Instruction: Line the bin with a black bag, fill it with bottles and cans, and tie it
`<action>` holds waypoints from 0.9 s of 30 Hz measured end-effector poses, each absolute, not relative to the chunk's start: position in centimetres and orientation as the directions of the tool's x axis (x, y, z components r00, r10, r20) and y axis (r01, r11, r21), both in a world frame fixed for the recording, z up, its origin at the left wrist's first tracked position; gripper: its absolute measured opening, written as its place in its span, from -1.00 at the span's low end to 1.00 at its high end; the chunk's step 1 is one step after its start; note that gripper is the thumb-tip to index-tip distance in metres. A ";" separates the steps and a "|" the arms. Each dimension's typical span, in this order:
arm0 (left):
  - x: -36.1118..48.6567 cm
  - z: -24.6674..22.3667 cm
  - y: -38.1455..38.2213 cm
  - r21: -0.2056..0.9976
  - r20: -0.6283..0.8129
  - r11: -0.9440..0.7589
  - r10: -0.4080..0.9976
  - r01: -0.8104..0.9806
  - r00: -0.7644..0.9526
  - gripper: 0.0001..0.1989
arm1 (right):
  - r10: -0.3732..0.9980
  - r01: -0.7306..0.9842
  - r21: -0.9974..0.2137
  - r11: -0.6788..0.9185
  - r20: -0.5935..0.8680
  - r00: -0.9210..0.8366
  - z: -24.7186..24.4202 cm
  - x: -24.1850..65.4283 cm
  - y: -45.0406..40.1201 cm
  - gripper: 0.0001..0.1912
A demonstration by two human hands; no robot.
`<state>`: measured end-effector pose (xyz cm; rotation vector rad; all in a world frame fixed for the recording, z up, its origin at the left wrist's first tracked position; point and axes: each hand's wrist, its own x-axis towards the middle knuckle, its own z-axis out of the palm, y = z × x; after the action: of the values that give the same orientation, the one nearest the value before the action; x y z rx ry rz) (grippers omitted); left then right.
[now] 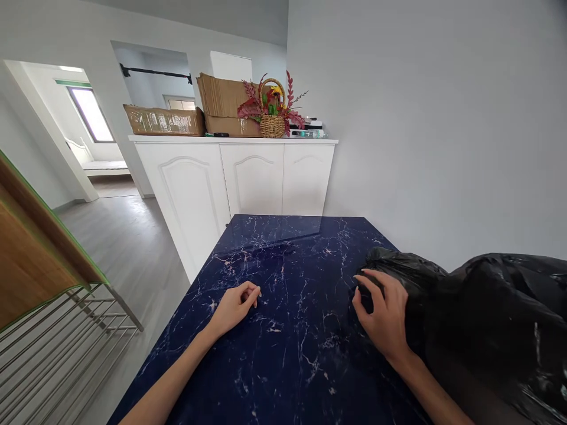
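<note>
Soft daylight, moderately bright. Bedroom window (92, 115) blown out; glare streak on floor (133, 227). Glossy worktop (283, 354) mirrors surroundings at far end. Black plastic bag (473, 319) near-black, small specular highlights. Wide-angle distortion: cabinet (252, 183) leans, edges stretched.

before you are a glossy, smooth marble-look tabletop (287, 295), a crinkled plastic bag (496, 319) with shiny creases, a sleek metal rack (123, 306), a smooth, satin-looking cabinet (252, 186), a rough, woven wicker basket (272, 126) and a matt cardboard box (162, 121) under glossy tape.
</note>
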<state>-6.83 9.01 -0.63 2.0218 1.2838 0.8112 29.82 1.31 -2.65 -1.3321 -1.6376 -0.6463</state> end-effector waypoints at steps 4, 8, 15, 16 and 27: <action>-6.8 -0.6 9.0 0.745 0.185 -0.362 0.919 0.561 0.348 -0.53 | 0.503 0.950 -0.181 0.256 0.864 0.029 -2.0 30.7 1.4 -0.44; -6.8 -0.6 8.9 0.738 0.195 -0.373 0.916 0.562 0.351 -0.52 | 0.529 0.964 -0.177 0.199 0.847 0.046 -2.4 31.3 1.7 -0.38; -6.9 -0.8 9.0 0.731 0.198 -0.387 0.908 0.561 0.368 -0.51 | 0.581 0.983 -0.147 0.108 0.812 0.058 -3.5 32.7 2.0 -0.41; -6.9 -0.8 9.0 0.731 0.199 -0.389 0.907 0.561 0.370 -0.51 | 0.584 0.984 -0.146 0.099 0.809 0.061 -3.5 32.9 2.0 -0.43; -6.7 -0.6 9.0 0.717 0.203 -0.400 0.904 0.571 0.377 -0.53 | 0.588 0.955 -0.136 0.265 0.807 -0.049 -3.0 30.0 2.3 -0.44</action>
<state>-6.69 8.96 -0.63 2.0965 1.2652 0.8003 29.99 2.28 -2.98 -1.4200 -1.7375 -0.5782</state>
